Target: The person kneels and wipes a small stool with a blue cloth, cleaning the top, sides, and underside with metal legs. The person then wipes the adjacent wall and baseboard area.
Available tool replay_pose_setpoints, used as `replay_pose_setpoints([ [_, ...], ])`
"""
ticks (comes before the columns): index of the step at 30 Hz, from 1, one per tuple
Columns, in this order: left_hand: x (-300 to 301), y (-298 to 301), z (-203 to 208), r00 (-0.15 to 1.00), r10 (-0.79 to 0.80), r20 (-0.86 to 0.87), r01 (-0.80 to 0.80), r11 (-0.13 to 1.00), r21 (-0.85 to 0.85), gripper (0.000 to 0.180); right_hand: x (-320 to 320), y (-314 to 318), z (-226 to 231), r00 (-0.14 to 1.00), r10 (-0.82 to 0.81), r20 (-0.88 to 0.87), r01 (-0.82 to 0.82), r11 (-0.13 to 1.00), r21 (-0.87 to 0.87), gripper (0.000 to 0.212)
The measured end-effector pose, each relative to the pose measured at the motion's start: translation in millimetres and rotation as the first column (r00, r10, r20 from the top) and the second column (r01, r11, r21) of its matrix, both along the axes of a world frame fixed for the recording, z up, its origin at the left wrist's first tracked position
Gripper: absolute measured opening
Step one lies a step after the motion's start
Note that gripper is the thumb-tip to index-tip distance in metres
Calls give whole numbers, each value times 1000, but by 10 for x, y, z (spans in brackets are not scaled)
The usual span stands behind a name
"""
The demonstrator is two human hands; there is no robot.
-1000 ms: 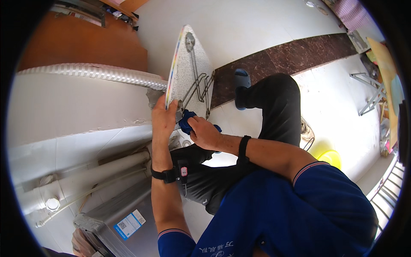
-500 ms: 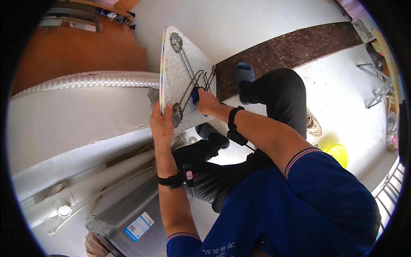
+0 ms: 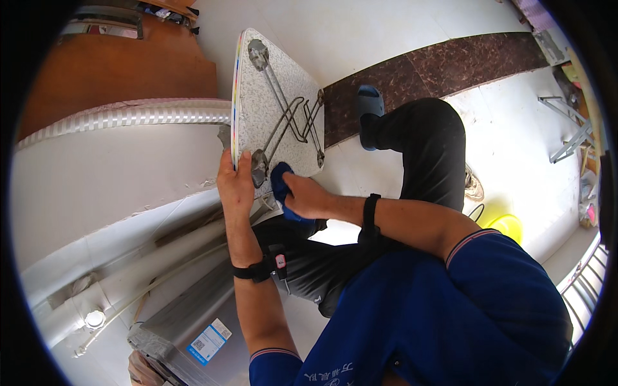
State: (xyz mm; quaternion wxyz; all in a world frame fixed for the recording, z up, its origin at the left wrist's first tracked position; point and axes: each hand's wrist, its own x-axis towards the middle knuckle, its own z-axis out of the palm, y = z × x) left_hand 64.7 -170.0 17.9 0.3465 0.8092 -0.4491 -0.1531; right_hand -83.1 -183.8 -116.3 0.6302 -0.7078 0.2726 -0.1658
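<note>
A small folding table [image 3: 264, 106] stands tipped on its side, its speckled underside turned toward my right. Folded metal wire legs [image 3: 281, 128] lie against that underside, fixed at grey brackets. My left hand [image 3: 237, 186] grips the near edge of the tabletop, thumb on the underside and fingers behind the colour-striped rim. In my right hand [image 3: 311, 196] is a bunched dark blue cloth [image 3: 280, 183], at the lower near corner of the underside, close to the bracket. The fingers of my right hand are closed around the cloth and partly hidden.
A low white wall ledge [image 3: 122, 167] runs along the left, with a white pipe [image 3: 129, 296] below it. A grey metallic box [image 3: 193, 321] stands near my left forearm. On the right are a yellow basin [image 3: 506, 226], a shoe [image 3: 474, 185] and a folding metal stand [image 3: 571, 128].
My right hand has moved with the blue cloth from the wire legs down to the table's near corner. The tabletop and my left hand have shifted slightly left.
</note>
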Motion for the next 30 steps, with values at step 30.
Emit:
replay_pose_setpoints([
  [30, -190, -10, 9, 998, 54, 26, -55, 997, 55, 36, 183, -1099, -644, 913, -196, -358, 204, 979, -17, 48],
])
